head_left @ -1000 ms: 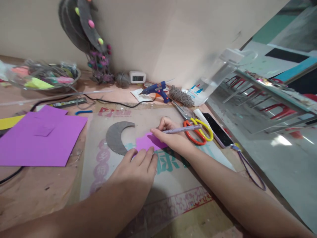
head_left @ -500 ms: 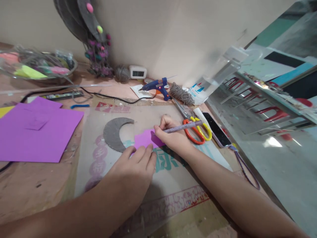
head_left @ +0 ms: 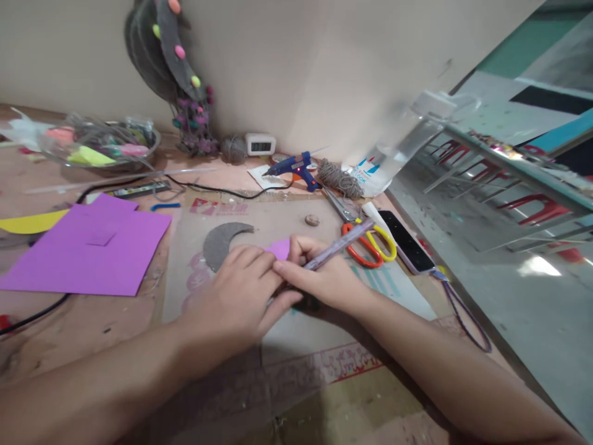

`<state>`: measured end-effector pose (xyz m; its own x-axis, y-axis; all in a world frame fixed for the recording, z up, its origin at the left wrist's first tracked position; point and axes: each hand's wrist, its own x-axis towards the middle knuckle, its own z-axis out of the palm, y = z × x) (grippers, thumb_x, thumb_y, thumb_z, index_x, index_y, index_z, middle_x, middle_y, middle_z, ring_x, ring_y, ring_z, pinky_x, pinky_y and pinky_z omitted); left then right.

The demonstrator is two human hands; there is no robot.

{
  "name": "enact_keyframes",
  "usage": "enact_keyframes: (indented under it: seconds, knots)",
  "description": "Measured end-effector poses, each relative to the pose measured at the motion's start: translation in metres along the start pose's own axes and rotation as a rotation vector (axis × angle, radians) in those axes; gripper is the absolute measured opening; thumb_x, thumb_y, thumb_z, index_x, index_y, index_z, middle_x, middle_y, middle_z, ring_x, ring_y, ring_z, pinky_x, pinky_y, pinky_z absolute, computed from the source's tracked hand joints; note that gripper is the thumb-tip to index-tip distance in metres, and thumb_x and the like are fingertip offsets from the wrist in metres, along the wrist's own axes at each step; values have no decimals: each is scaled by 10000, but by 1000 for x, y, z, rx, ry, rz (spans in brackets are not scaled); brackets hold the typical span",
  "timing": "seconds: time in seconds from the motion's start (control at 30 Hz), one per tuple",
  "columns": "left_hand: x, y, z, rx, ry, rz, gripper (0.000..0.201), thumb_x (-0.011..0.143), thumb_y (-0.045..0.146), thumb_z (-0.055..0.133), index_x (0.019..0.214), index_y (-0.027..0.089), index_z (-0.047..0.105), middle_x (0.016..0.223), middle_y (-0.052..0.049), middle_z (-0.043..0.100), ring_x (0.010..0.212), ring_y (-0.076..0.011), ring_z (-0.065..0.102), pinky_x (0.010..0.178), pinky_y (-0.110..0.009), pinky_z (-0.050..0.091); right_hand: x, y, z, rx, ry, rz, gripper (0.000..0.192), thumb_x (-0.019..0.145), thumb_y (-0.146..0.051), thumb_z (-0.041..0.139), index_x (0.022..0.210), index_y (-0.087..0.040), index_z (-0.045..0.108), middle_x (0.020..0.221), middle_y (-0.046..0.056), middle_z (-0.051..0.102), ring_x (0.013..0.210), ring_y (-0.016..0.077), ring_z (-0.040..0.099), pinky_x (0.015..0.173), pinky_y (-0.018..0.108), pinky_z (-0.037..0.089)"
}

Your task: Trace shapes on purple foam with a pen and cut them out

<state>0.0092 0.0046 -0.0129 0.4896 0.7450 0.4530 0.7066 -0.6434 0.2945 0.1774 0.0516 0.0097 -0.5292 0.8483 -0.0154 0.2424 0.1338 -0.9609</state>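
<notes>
I see the left hand point(head_left: 236, 296) lying flat, fingers spread, pressing down on a small purple piece point(head_left: 279, 248) on the cardboard sheet point(head_left: 296, 334); most of the piece is hidden under both hands. The right hand point(head_left: 319, 278) is closed around a pen point(head_left: 338, 245), tip down beside the left fingertips. A grey crescent point(head_left: 221, 241) lies just left of the piece, partly under the left hand.

Containers: a clear bowl point(head_left: 104, 148) sits far left on the bench point(head_left: 83, 327), holding pink, yellow and green bits I cannot tell apart.

Scissors point(head_left: 368, 241) and a phone point(head_left: 410, 242) lie right of the pen. A glue gun point(head_left: 294, 168) sits near the wall, twine point(head_left: 340, 179) beside it. A purple sheet point(head_left: 88, 250) lies well left.
</notes>
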Motion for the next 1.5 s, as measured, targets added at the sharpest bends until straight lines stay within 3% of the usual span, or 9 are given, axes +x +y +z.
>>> enact_keyframes:
  seconds: [0.1, 0.2, 0.37, 0.5, 0.63, 0.9, 1.13, 1.37, 1.5]
  knots:
    - [3, -2, 0, -45, -18, -34, 286, 976, 290, 443, 889, 141, 671, 809, -70, 648, 838, -239, 548, 824, -426, 433, 2, -6, 4, 115, 69, -42, 388, 793, -544, 666, 710, -215, 478, 656, -28, 491, 607, 130, 461, 553, 249, 383]
    - [5, -1, 1, -41, -48, -88, 302, 973, 299, 453, 802, 155, 656, 764, -56, 633, 790, -219, 536, 811, -414, 423, 7, -15, -1, 355, 229, -24, 475, 848, -695, 460, 741, -232, 448, 721, 18, 517, 677, 180, 526, 615, 306, 444]
    - [4, 3, 2, -82, -74, -26, 229, 951, 340, 534, 846, 167, 641, 868, -51, 661, 884, -222, 542, 860, -405, 405, 9, -24, -16, 525, 259, 14, 515, 873, -691, 367, 615, -249, 302, 562, -28, 328, 496, 149, 336, 508, 306, 382]
    - [2, 3, 2, -101, -44, 19, 168, 941, 294, 564, 983, 162, 659, 946, -59, 667, 942, -225, 541, 897, -399, 400, 6, -26, -20, 559, 284, -48, 574, 869, -706, 368, 540, -253, 243, 484, -54, 220, 440, 125, 199, 425, 283, 275]
    - [1, -1, 4, -161, -4, 91, 145, 940, 260, 568, 955, 162, 674, 911, -50, 664, 906, -203, 538, 881, -374, 401, 4, -30, -20, 548, 290, -67, 600, 867, -683, 414, 491, -257, 221, 426, -69, 158, 409, 110, 126, 391, 278, 200]
    - [1, -5, 6, -193, 23, 92, 139, 937, 275, 582, 942, 182, 684, 867, -37, 670, 874, -189, 551, 863, -370, 410, 5, -29, -19, 670, 300, 7, 616, 841, -697, 388, 490, -240, 170, 417, -65, 148, 392, 110, 113, 382, 268, 181]
    - [2, -4, 5, -182, 10, 80, 153, 939, 290, 572, 904, 190, 682, 850, -33, 670, 867, -192, 557, 857, -380, 413, 4, -27, -19, 536, 315, 30, 556, 858, -644, 422, 533, -257, 190, 433, -65, 151, 427, 132, 147, 408, 276, 230]
    - [2, -3, 5, -176, 6, 89, 157, 944, 281, 566, 902, 177, 675, 850, -38, 667, 866, -193, 551, 863, -378, 407, 4, -28, -18, 668, 299, 13, 576, 860, -662, 375, 509, -250, 178, 428, -59, 157, 412, 121, 125, 398, 276, 204]
    - [2, -3, 5, -170, 12, 98, 159, 943, 276, 568, 893, 172, 678, 844, -37, 664, 859, -189, 547, 859, -372, 405, 5, -27, -17, 592, 345, 59, 597, 826, -708, 424, 526, -258, 171, 421, -62, 146, 426, 132, 144, 402, 273, 224]
